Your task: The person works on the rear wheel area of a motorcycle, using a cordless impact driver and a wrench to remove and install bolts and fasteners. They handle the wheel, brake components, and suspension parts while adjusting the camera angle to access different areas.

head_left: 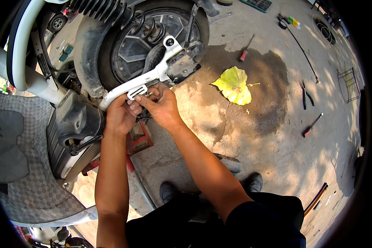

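Both hands meet under the white frame tube (132, 85) of a tipped scooter, at a small white slotted bracket (137, 91) on that tube. The fingers of my left hand (122, 115) are curled below the bracket, close against the tube. My right hand (166, 106) is closed in a pinch just right of the bracket, its thumb pointing left. Whatever small part sits between the fingertips is mostly hidden. Beyond the hands stand the scooter's rear wheel (130, 53) and a black coil spring (146, 25). A red metal stand (141, 140) shows beneath.
A yellow-green leaf (234, 86) lies on a wet patch of concrete. Two screwdrivers (244, 51) (312, 126), pliers (305, 95) and a wrench (220, 17) lie on the ground to the right. A checkered seat cover (41, 182) is at the left.
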A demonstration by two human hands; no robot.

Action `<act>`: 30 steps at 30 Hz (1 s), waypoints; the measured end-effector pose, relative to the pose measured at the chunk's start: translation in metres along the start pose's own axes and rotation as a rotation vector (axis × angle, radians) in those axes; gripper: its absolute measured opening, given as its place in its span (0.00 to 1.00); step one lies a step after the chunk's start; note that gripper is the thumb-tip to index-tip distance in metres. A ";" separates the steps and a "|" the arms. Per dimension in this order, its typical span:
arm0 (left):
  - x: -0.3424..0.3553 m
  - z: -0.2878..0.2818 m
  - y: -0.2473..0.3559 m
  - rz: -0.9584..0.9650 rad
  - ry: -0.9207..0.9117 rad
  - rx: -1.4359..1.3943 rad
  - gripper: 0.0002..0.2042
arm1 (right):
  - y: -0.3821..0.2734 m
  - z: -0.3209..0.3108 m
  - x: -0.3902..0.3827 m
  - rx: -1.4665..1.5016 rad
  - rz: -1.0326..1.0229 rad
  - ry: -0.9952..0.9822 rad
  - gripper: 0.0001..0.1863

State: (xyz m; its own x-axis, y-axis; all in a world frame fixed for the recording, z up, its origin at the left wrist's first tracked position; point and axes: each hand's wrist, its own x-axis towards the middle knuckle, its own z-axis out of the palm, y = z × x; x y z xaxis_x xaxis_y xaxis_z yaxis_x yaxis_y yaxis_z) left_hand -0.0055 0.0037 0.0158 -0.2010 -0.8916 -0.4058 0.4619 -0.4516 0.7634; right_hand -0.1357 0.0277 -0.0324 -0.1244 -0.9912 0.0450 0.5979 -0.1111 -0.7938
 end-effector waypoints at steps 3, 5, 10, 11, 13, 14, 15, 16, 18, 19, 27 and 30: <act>0.001 -0.001 -0.001 -0.010 -0.029 0.000 0.10 | -0.002 0.001 0.000 0.022 0.001 -0.005 0.17; 0.004 -0.005 0.001 -0.052 -0.102 0.034 0.10 | -0.004 0.001 -0.001 -0.014 0.013 -0.003 0.17; 0.005 0.000 0.001 -0.020 -0.011 0.054 0.10 | -0.005 0.001 -0.001 0.009 -0.006 0.001 0.17; 0.004 0.000 -0.001 -0.006 0.005 0.028 0.10 | -0.002 0.000 0.000 -0.008 -0.027 0.000 0.17; 0.002 -0.002 -0.001 -0.009 -0.007 -0.003 0.09 | -0.002 0.002 0.000 0.010 -0.029 0.000 0.17; 0.001 -0.002 0.000 -0.026 -0.040 -0.007 0.09 | -0.003 0.002 -0.001 0.043 -0.013 0.001 0.17; -0.001 -0.001 0.001 -0.039 -0.072 -0.014 0.09 | -0.006 0.003 -0.002 0.076 0.003 -0.001 0.17; 0.000 -0.003 0.003 -0.060 -0.086 -0.007 0.09 | -0.004 0.003 -0.001 0.060 -0.003 -0.003 0.17; 0.004 -0.006 0.007 -0.102 -0.116 0.007 0.09 | 0.001 0.000 0.001 0.027 -0.018 -0.004 0.17; 0.003 -0.005 0.005 -0.070 -0.086 0.006 0.09 | 0.003 -0.001 0.002 0.001 -0.021 -0.002 0.18; -0.001 0.006 0.001 -0.046 -0.024 0.076 0.10 | 0.001 0.000 0.000 0.087 0.013 -0.008 0.17; 0.006 -0.003 0.002 -0.069 -0.037 0.043 0.10 | 0.000 0.000 0.000 0.042 0.009 0.003 0.17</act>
State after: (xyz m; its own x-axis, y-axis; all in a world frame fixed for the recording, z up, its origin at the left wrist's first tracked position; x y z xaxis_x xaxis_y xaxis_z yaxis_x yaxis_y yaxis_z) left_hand -0.0035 -0.0026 0.0134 -0.2633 -0.8588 -0.4396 0.4089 -0.5120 0.7554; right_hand -0.1352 0.0274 -0.0323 -0.1207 -0.9920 0.0362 0.6321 -0.1049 -0.7678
